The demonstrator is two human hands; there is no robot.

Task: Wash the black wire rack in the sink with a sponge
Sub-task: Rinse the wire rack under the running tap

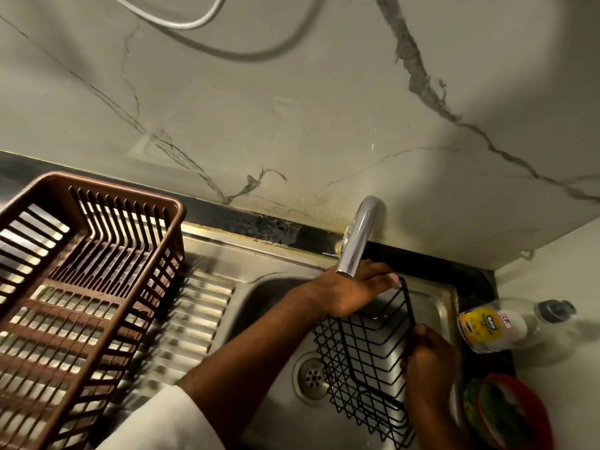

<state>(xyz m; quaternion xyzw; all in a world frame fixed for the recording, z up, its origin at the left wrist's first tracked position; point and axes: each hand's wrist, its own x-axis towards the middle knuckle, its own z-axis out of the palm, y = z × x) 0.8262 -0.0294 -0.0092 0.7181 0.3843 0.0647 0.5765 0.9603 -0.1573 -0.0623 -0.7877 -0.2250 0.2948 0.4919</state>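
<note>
The black wire rack (363,362) is held tilted inside the steel sink (269,306), over the right half of the basin. My left hand (350,293) grips its far top edge, just under the tap spout. My right hand (428,365) holds the rack's right rim lower down. A green sponge (470,397) lies in a red dish (516,414) on the counter at the right. No sponge shows in either hand.
A chrome tap (357,238) arches over the basin from the back wall. The drain (313,376) lies left of the rack. A brown plastic dish basket (74,297) sits on the ribbed drainboard at left. A dish soap bottle (500,323) lies on the right counter.
</note>
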